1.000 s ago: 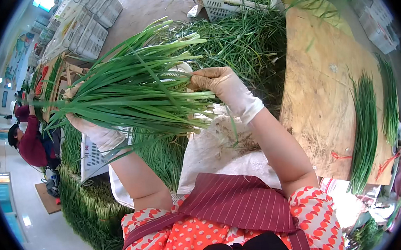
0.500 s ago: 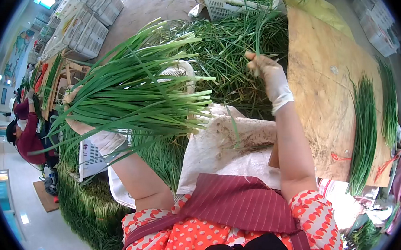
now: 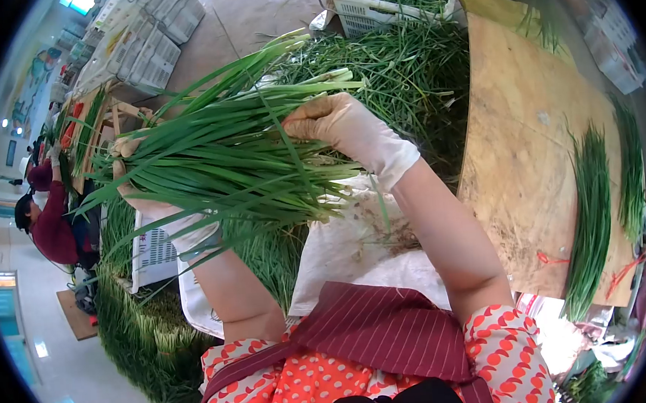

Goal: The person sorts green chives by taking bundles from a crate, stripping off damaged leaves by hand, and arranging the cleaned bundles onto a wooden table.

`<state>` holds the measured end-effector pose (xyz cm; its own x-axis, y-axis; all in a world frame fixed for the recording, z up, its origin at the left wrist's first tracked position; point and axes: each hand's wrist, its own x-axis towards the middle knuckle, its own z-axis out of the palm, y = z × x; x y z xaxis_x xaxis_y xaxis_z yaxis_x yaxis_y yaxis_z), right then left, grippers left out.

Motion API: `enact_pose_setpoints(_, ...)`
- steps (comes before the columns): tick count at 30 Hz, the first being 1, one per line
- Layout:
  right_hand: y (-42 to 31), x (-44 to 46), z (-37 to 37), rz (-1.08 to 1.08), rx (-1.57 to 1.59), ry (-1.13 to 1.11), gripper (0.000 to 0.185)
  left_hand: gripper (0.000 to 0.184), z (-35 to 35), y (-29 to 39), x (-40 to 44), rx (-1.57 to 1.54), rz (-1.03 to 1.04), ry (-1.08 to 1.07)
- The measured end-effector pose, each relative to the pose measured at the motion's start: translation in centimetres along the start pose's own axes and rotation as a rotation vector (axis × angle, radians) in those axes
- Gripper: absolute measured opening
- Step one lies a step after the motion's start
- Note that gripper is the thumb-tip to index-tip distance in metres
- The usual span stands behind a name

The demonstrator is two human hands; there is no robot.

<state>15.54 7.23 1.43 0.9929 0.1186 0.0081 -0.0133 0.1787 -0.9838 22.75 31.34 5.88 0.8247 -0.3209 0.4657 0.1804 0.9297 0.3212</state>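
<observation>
My left hand [image 3: 151, 202], in a pale glove, is wrapped round a fanned bunch of long green leaves [image 3: 222, 149] with pale stem ends toward the right. Over the right part of that bunch is my gloved right hand [image 3: 336, 126], its thumb and fingers pinched together at the leaves; exactly what lies between the fingertips is too small to tell. A heap of loose green leaves [image 3: 411, 68] lies beyond my right hand. Below the bunch is a soiled white cloth [image 3: 341, 252].
A wooden board [image 3: 515, 158] on the right bears leaf bundles [image 3: 593, 205] and red ties. White crates [image 3: 137, 57] are stacked back left, and a leaf-filled crate [image 3: 355, 19] stands at the back. A co-worker [image 3: 55, 228] is at far left; another's arm shows top right.
My right hand moved out over the loose heap with some leaves, opened away from the bunch, and has now come back left to the bunch. My left hand keeps its hold.
</observation>
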Motion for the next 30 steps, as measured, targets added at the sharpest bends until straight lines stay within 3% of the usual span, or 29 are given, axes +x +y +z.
enact_pose_setpoints(2, -0.4, -0.6, 0.1, 0.07, 0.081, 0.043, 0.021, 0.019, 0.7, -0.4, 0.2, 0.025, 0.107, 0.126)
enact_pose_setpoints(6, -1.0, -2.0, -0.7, -0.087, 0.001, 0.183, 0.016, 0.02, 0.4, -0.4, 0.1, -0.143, 0.01, 0.077)
enact_pose_setpoints(8, -1.1, -2.8, -2.2, -0.242, -0.151, 0.293, 0.016, 0.018, 0.6, -0.7, 0.0, 0.102, 0.043, 0.017)
enact_pose_setpoints(12, -0.3, -5.0, -7.8, -0.3, -0.28, 0.631, 0.016, 0.016, 0.7, 0.0, -0.2, 0.179, 0.021, 0.039)
enact_pose_setpoints(14, 2.1, -5.9, -12.5, -0.253, -0.303, 0.92, 0.018, 0.02, 0.8, 0.4, -0.3, -0.095, -0.028, 0.031)
enact_pose_setpoints(15, 4.5, -6.7, -15.9, -0.099, -0.503, 0.97, 0.02, 0.02, 0.3, 1.0, -0.4, -0.094, -0.025, 0.034)
enact_pose_setpoints(17, 5.8, -7.8, -15.7, 0.046, -1.507, 1.097, 0.022, 0.02, -1.1, 2.5, -0.4, 0.074, 0.067, 0.059)
enact_pose_setpoints(19, 4.1, -7.3, -11.3, -0.226, -1.204, 0.874, 0.03, 0.017, -1.9, 3.2, -0.2, 0.029, 0.045, 0.034)
enact_pose_setpoints(21, 2.0, -6.9, -5.7, 0.108, -0.611, 0.362, 0.032, 0.015, -1.7, 2.6, -0.2, -0.013, 0.017, 0.011)
enact_pose_setpoints(23, 3.0, -5.5, -2.0, 0.278, -0.303, 0.143, 0.045, 0.016, -0.4, 0.9, -0.2, 0.171, 0.158, 0.042)
enact_pose_setpoints(25, 5.7, -3.9, 0.5, 0.111, -0.07, 0.218, 0.049, 0.017, -0.9, 1.3, 0.1, 0.072, 0.122, 0.002)
enact_pose_setpoints(27, 6.6, -2.7, 1.5, 0.099, 0.112, 0.269, 0.046, 0.018, -0.5, 1.0, -0.1, -0.024, 0.095, -0.037)
enact_pose_setpoints(29, 6.2, -2.2, 2.2, 0.05, 0.546, 0.332, 0.049, 0.021, 0.7, -0.2, -0.7, 0.395, 0.287, 0.158)
enact_pose_setpoints(30, 6.1, -1.9, 2.5, 0.049, 0.497, 0.455, 0.037, 0.021, 0.4, 0.2, -0.8, 0.395, 0.288, 0.158)
